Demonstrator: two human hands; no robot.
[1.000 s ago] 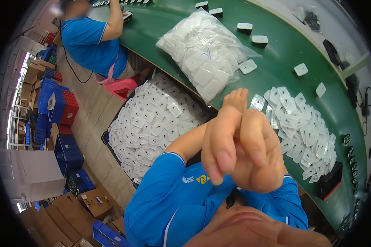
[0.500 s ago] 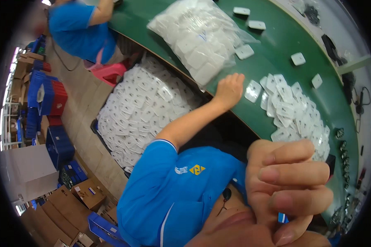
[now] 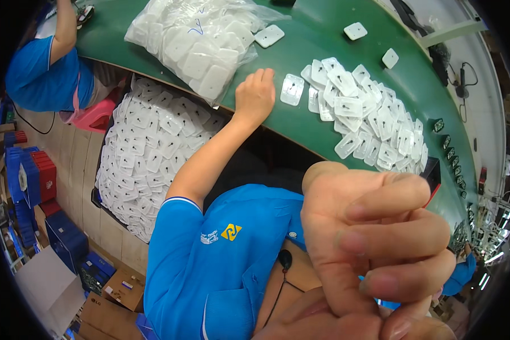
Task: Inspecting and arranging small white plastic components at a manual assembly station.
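My left hand [image 3: 255, 95] rests on the green table's near edge with its fingers curled into a fist. Its palm side is hidden. Just right of it lies a single white rounded rectangular plate [image 3: 292, 89], apart from the fingers. Beyond that spreads a heap of similar white plates [image 3: 374, 116], many with a small dark piece in the middle. A clear plastic bag [image 3: 195, 42] packed with white plates stands left of the fist. Close to the camera, my right hand [image 3: 374, 243] is raised with its fingers bent inward. Whatever its fingertips pinch, if anything, is out of sight.
Below the table's edge a large bin of white plates [image 3: 147, 153] stands at the left. A co-worker in blue [image 3: 48, 79] sits at the far left by a pink stool [image 3: 99, 116]. Small green circuit boards [image 3: 450, 153] line the table's right side.
The whole view has swung, so the table, bag and heap appear farther left and higher. My left hand stays on the table edge beside the single plate; my right hand stays raised, fingers bent.
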